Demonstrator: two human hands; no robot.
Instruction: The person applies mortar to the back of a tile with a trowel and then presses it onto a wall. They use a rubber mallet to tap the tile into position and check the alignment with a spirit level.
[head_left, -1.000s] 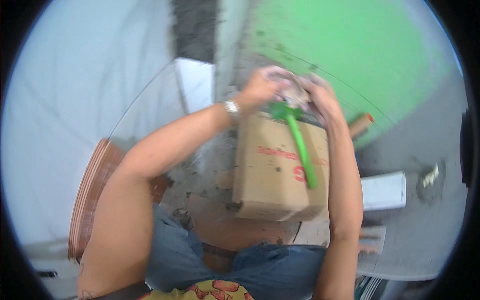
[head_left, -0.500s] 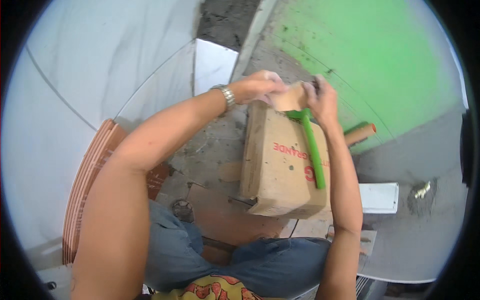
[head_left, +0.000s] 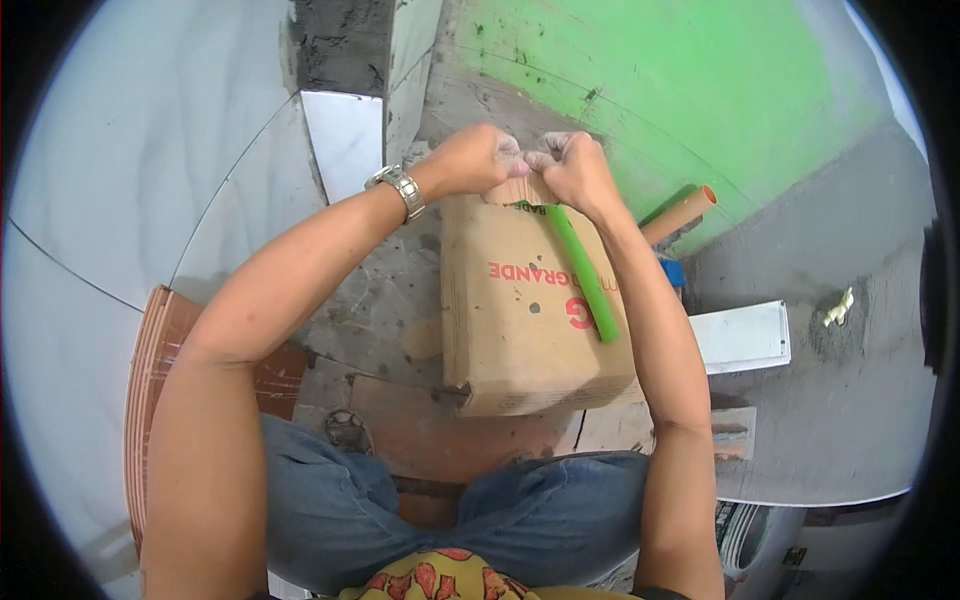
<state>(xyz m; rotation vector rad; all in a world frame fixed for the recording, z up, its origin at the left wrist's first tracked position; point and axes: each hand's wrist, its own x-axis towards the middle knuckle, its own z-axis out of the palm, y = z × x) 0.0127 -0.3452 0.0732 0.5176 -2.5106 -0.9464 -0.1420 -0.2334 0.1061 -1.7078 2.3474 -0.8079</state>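
Observation:
My left hand (head_left: 478,160), with a metal watch (head_left: 400,190) on its wrist, and my right hand (head_left: 578,172) meet above the far end of a brown cardboard box (head_left: 500,345). Both are closed, fingertips pinching a small tan piece of sheet (head_left: 512,190). Whether it is cardboard or abrasive paper I cannot tell. Pale dust covers the fingers. On the box, just below my right hand, lies a bright green tool (head_left: 583,275) with a long straight handle; its far end is mostly hidden by the tan sheet and my hand.
Stacked reddish-brown tiles (head_left: 160,390) lean at the left beside my arm. An orange pipe (head_left: 685,212) lies right of the box, near a white rectangular piece (head_left: 745,337) and a trowel (head_left: 735,435). A brass-coloured tap (head_left: 838,308) protrudes from the grey surface. A green wall (head_left: 650,70) stands behind.
My hands have come together on the tan sheet, which was stretched flat between them before; less of it shows now. The view has shifted, so the box sits further left.

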